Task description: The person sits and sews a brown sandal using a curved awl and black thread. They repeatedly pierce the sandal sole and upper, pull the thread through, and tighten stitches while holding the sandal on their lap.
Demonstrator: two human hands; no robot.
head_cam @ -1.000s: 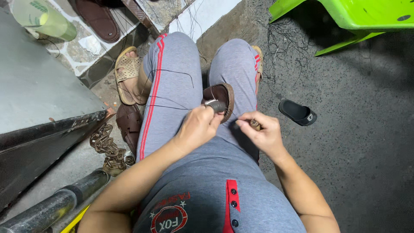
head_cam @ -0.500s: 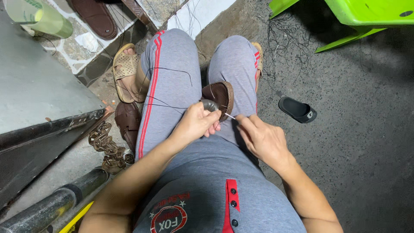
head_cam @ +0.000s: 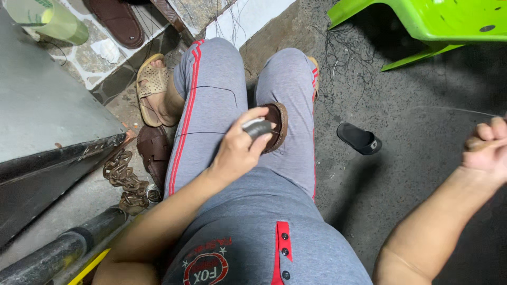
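Brown shoe [head_cam: 278, 126] pinned on the lap at frame centre by left hand [head_cam: 238, 150], right hand [head_cam: 485, 149] fisted on thread [head_cam: 449, 109] at right edge: stitch-tightening step, next likely needs another needle pass.

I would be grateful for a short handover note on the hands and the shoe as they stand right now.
Left hand: grips the brown shoe by its dark sole edge, pressed between the knees.
Right hand: far out to the right, closed on a small tool; a thin thread seems to run from it toward the shoe.
Nearby: black slipper on the floor, rusty chain at left.
Done: some stitching seems in hand; how much cannot be told.
Left: cannot tell.
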